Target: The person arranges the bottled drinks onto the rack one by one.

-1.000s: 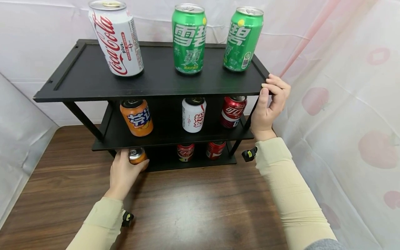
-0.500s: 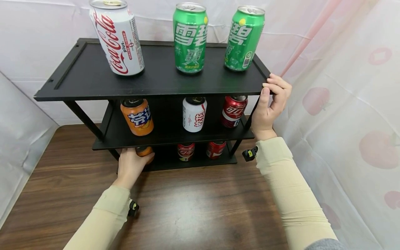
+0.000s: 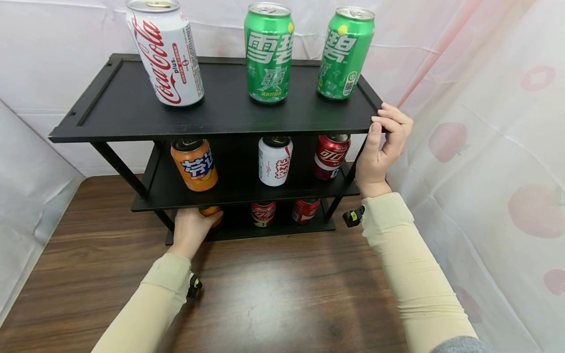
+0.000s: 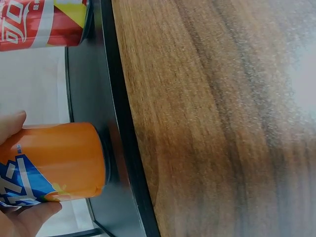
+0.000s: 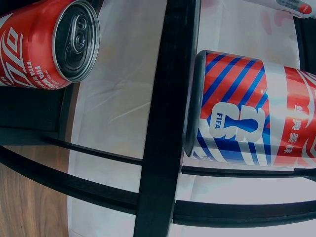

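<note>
My left hand reaches under the middle board at the left and grips an orange soda can. In the left wrist view, thumb and fingers hold it from both sides, its base right at the bottom board. Most of this can is hidden by the middle board in the head view. My right hand holds the front right corner of the black three-tier rack, fingertips over the top board's edge. Two red cola cans stand on the bottom tier to the right of the orange one.
On the top board stand a white Coca-Cola Plus can and two green cans. The middle board bears an orange can, a white can and a red can. Below lies a wooden tabletop; pale curtains hang around.
My left hand has moved right and deeper beneath the middle board with the orange soda can, whose top has slipped from sight. The right hand keeps its hold on the rack's corner.
</note>
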Tool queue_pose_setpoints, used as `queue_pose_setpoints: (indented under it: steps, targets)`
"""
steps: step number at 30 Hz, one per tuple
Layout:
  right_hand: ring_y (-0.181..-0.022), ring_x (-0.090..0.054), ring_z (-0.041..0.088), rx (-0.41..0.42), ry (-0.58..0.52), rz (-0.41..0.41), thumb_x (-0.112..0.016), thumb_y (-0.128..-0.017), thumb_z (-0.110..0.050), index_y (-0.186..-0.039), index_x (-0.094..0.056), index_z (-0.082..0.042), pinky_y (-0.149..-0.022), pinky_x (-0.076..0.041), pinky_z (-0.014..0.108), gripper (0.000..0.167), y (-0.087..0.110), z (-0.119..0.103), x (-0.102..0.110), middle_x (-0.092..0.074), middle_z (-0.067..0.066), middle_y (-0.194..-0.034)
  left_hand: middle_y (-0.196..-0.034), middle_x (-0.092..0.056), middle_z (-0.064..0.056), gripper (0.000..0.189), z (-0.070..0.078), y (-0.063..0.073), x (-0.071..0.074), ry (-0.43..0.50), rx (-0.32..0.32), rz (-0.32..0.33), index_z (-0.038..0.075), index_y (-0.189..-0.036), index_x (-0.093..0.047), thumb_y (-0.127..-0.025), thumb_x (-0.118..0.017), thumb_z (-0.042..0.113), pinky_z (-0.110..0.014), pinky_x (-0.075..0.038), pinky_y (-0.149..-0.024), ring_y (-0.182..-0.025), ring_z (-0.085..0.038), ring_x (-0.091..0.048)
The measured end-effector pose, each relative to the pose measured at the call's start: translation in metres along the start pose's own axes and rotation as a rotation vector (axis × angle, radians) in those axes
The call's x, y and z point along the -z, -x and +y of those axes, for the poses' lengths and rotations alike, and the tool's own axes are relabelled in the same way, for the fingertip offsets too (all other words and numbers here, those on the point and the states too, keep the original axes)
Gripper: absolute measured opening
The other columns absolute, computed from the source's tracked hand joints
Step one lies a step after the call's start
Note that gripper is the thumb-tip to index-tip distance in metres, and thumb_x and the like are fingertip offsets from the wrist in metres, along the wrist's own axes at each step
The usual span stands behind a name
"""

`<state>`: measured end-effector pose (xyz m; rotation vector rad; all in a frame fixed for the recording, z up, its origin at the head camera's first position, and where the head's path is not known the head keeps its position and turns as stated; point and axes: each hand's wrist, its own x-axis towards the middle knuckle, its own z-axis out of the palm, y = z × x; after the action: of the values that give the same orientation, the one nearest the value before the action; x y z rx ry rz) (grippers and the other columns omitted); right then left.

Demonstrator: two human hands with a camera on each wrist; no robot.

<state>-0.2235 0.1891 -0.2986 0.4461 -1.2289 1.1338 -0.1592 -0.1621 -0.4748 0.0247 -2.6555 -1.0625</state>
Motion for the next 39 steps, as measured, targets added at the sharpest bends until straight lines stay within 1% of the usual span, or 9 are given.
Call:
queue_pose_setpoints:
  steps: [7,16,19,26,32,36,39]
  targets:
    - [-0.105,-0.056,0.034,0.004,-0.009,0.007,-0.053,-0.087,-0.018,-0.085,-0.056,0.013,-0.102,-0.043,0.047,0.031,0.0003,0.0009,-0.0004,-0.057,0.018,-0.097,-0.124,-0.057,-0.02,0.064,0.0021,-0.0017,-0.0022,-0.004,0.03,-0.012,0.011,-0.135,-0.048,-0.081,-0.081,0.024,-0.056,-0.049,-0.093,-0.109,-0.039,-0.06]
    - [-0.105,-0.056,0.035,-0.002,0.002,-0.001,-0.053,-0.087,-0.018,-0.085,-0.056,0.013,-0.102,-0.043,0.046,0.031,-0.0005,-0.0024,0.0007,-0.057,0.019,-0.097,-0.116,-0.061,-0.02,0.061,0.0036,0.0012,-0.0034,-0.046,0.05,-0.007,0.011,-0.131,-0.049,-0.082,-0.08,0.029,-0.056,-0.052,-0.083,-0.1,-0.041,-0.065]
    - [-0.106,-0.056,0.035,-0.002,0.002,-0.002,-0.053,-0.087,-0.018,-0.085,-0.056,0.013,-0.102,-0.043,0.046,0.031,-0.001,-0.0034,0.0009,-0.057,0.02,-0.097,-0.118,-0.06,-0.021,0.062,0.0039,0.0006,-0.0038,-0.053,0.051,-0.022,0.01,-0.133,-0.047,-0.083,-0.079,0.031,-0.056,-0.052,-0.084,-0.103,-0.041,-0.064]
    - [-0.106,-0.056,0.037,-0.006,0.002,-0.019,-0.054,-0.088,-0.022,-0.085,-0.056,0.012,-0.103,-0.043,0.046,0.034,-0.0023,-0.0063,0.0006,-0.058,0.017,-0.096,-0.121,-0.058,-0.021,0.063,0.0032,-0.0018,0.0001,-0.068,0.065,-0.087,0.009,-0.136,-0.044,-0.087,-0.075,0.035,-0.059,-0.051,-0.089,-0.109,-0.041,-0.061]
    - [-0.106,-0.056,0.037,-0.005,0.001,-0.019,-0.054,-0.088,-0.02,-0.085,-0.056,0.012,-0.103,-0.043,0.047,0.033,-0.0021,-0.0074,-0.0004,-0.059,0.016,-0.096,-0.123,-0.058,-0.022,0.064,0.0001,-0.0004,-0.0005,-0.07,0.053,-0.095,0.009,-0.138,-0.043,-0.088,-0.075,0.033,-0.058,-0.051,-0.091,-0.111,-0.04,-0.061]
    - [-0.105,-0.057,0.037,-0.004,0.008,-0.007,-0.054,-0.087,-0.019,-0.084,-0.056,0.013,-0.103,-0.043,0.047,0.032,-0.0025,-0.008,0.0,-0.059,0.017,-0.095,-0.12,-0.059,-0.023,0.063,-0.0011,0.0018,0.0009,-0.098,0.047,-0.106,0.007,-0.137,-0.042,-0.089,-0.073,0.036,-0.056,-0.053,-0.086,-0.106,-0.04,-0.063]
    - [-0.105,-0.058,0.037,-0.001,0.017,-0.001,-0.054,-0.087,-0.019,-0.084,-0.057,0.013,-0.102,-0.044,0.047,0.032,-0.0029,-0.0085,0.0002,-0.06,0.018,-0.095,-0.112,-0.06,-0.025,0.063,-0.0003,0.0046,0.004,-0.139,0.039,-0.115,0.005,-0.135,-0.044,-0.09,-0.07,0.04,-0.054,-0.056,-0.076,-0.098,-0.04,-0.066]
